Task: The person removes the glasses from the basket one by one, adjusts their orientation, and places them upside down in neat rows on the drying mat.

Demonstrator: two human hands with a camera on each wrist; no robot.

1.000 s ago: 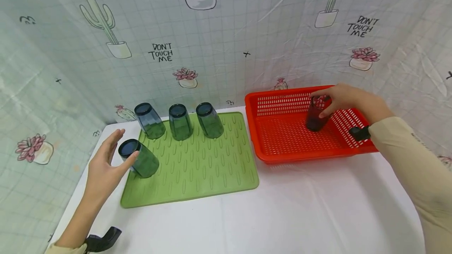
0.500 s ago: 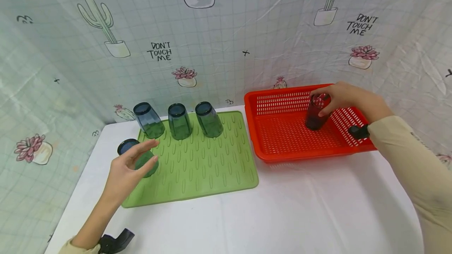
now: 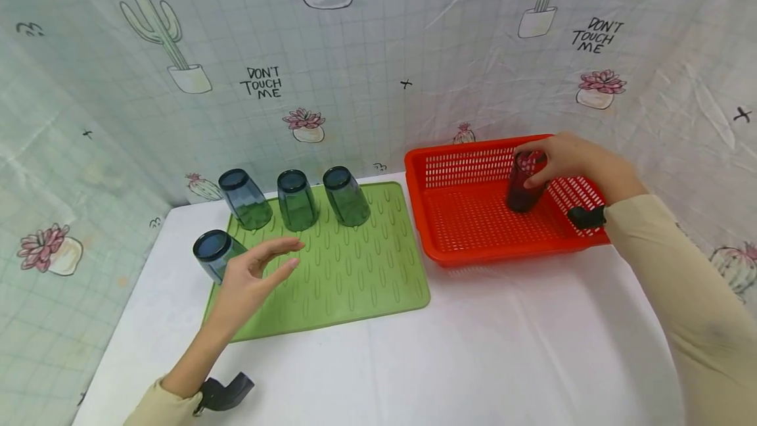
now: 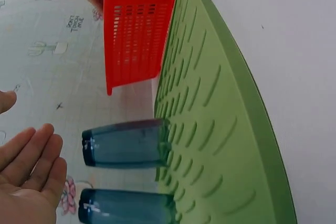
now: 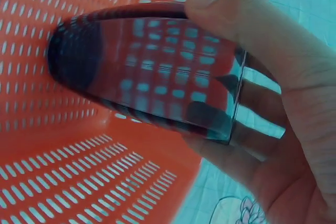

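Note:
My right hand (image 3: 570, 158) grips a dark tinted drinking glass (image 3: 520, 190) near its rim, inside the red basket (image 3: 437, 257). In the right wrist view, thumb and fingers wrap the mouth of the glass, and its thick base points at the basket's perforated wall. My left hand (image 3: 245, 281) hovers over the green drying mat (image 3: 367, 281), thumb and fingers spread in a loose curve around nothing. Behind it, partly hidden, one glass (image 3: 215, 248) stands upside down at the mat's left side. Along the back are three more inverted glasses, left (image 3: 245, 199), middle (image 3: 298, 201) and right (image 3: 347, 197).
Both mat and basket lie on a white-covered table (image 3: 473, 334), with the basket right of the mat. A cloth backdrop (image 3: 378, 51) printed with cacti rises close behind them. A black camera mount (image 3: 225, 392) sticks out from the left wrist.
My left hand has moved right, away from the front left glass and over the mat. The right hand keeps its grip on the glass in the basket. The head view has shifted slightly.

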